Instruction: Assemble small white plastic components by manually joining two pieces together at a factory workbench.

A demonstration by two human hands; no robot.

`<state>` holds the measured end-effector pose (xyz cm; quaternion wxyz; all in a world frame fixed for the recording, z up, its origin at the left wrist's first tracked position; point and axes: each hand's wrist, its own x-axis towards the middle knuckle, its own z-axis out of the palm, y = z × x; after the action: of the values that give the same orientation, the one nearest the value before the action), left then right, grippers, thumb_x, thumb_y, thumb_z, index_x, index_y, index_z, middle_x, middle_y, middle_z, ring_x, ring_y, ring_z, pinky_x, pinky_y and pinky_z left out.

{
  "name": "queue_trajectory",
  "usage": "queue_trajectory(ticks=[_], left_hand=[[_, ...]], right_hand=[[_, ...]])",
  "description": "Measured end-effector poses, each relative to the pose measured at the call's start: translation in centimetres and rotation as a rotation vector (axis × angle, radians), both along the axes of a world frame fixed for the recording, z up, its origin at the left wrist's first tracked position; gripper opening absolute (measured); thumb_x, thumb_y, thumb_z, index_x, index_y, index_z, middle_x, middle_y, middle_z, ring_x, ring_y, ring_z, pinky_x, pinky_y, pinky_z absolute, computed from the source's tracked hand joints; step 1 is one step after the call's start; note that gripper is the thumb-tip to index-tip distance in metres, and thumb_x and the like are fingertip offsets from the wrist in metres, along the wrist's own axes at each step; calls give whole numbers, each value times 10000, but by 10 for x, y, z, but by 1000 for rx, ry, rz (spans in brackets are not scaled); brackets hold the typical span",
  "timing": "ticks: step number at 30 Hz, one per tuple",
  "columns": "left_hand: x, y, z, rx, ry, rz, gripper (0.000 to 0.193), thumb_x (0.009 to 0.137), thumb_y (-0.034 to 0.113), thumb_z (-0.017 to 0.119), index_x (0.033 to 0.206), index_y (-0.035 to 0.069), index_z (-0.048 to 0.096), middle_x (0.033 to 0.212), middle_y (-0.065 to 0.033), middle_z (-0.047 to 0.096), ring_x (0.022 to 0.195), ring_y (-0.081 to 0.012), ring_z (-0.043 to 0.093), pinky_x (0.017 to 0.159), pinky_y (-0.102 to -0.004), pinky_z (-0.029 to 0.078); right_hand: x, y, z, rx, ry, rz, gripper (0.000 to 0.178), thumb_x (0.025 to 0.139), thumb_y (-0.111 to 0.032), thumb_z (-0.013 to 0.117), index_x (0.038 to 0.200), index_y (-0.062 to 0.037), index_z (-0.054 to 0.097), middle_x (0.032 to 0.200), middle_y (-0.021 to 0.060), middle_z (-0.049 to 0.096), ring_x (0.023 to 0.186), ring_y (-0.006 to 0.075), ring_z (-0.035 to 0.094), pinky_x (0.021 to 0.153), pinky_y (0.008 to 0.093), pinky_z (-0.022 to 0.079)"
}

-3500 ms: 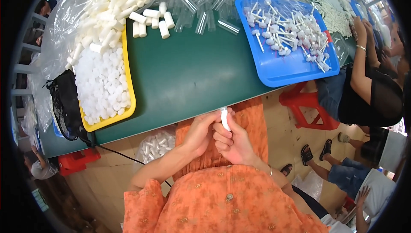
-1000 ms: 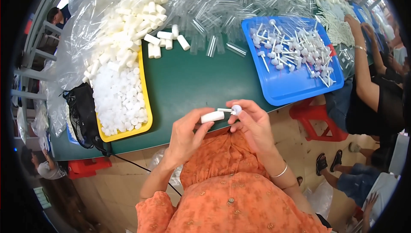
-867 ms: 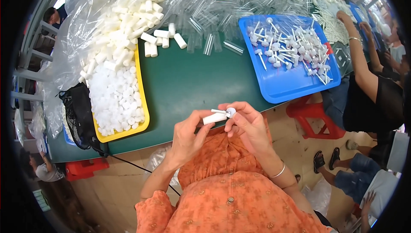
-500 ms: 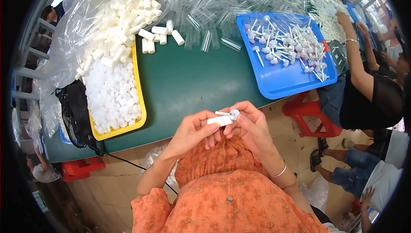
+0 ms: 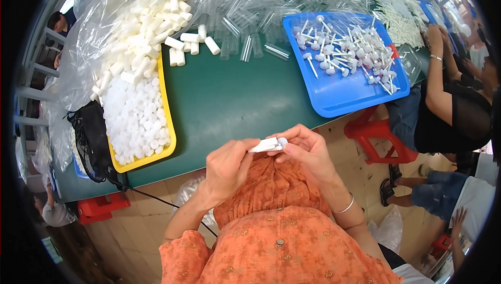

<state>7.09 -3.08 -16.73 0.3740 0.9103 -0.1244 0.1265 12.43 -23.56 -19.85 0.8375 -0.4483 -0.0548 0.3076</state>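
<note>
The left hand (image 5: 228, 166) and right hand (image 5: 308, 151) both pinch one small white tube (image 5: 265, 145) just over the green desk (image 5: 235, 101) edge. Beyond lie one yellow tray (image 5: 168, 122) and one blue tray (image 5: 339, 101).

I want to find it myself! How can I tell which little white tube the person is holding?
Start at the green table and come to its near edge, above the orange shirt. There the left hand and right hand meet around one small white tube. Every other white tube lies heaped by the yellow tray; only this one is off the table, between fingers.
</note>
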Motion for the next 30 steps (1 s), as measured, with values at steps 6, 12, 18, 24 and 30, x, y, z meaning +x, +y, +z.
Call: queue_trajectory(ticks=[6, 12, 18, 24, 30], left_hand=[[-5, -7, 2, 6, -34, 9, 348, 771, -101, 655, 1102, -5, 605, 944, -162, 664, 777, -311, 665, 671, -349, 540], [-12, -22, 8, -231, 129, 62, 442, 809, -109, 620, 1232, -9, 539, 1158, -202, 573, 947, -330, 632, 745, -358, 535], [-9, -24, 2, -212, 93, 24, 387, 857, -77, 596, 1234, -12, 537, 1148, -176, 562, 923, -290, 620, 732, -338, 529], [-10, -21, -26, -659, 392, 94, 287, 934, -45, 465, 1210, -22, 538, 1106, -145, 611, 966, -188, 616, 816, -311, 512], [7, -27, -9, -812, 473, 59, 320, 949, -46, 393, 1254, -19, 484, 1137, -116, 626, 1061, -157, 598, 916, -290, 480]], right_hand=[[-1, -6, -5, -98, -78, 69, 184, 920, -4, 628, 1092, 44, 582, 1084, 162, 670, 956, 201, 688, 800, 288, 595], [-4, 0, -2, -133, -93, 18, 161, 937, -8, 610, 1086, 43, 580, 1002, 128, 681, 892, 172, 699, 747, 258, 584], [-8, 6, -5, -203, -123, 8, 117, 948, -23, 605, 1047, 36, 587, 968, 112, 685, 829, 141, 688, 709, 243, 570], [-5, 12, 5, -539, -440, -59, 184, 884, -14, 678, 1061, -9, 630, 979, 68, 675, 835, 160, 657, 718, 282, 550], [6, 14, 18, -894, -1486, -271, 310, 742, -71, 758, 1035, -77, 656, 1024, 62, 633, 917, 230, 603, 722, 371, 438]])
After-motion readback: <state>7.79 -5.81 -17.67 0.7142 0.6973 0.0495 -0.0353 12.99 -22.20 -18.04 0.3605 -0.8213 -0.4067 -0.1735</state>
